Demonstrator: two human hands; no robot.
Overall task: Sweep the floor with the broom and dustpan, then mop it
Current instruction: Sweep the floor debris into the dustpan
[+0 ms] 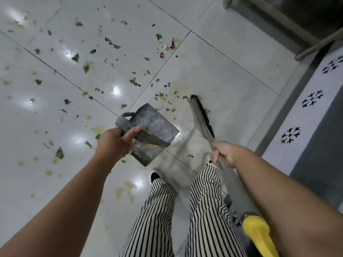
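Floor (222, 58) is lying white-tiled and glossy, with scraps (118, 46) strewn mostly ahead and to the left, yellowish smears among them; nothing swept or mopped yet by my read. Open room is running forward-left; a patterned mat (304, 108) and metal frame (278, 19) are closing the right edge. Broom (201, 117), long axis pointing ahead from the right hand (225, 154), is touching the tile just right of the nearest litter. Dustpan (154, 130) is hanging tilted above the floor, left of the broom head. Left hand (116, 143) is gripping its handle, fingers curled round; right-hand fingers are wrapped round the broomstick.
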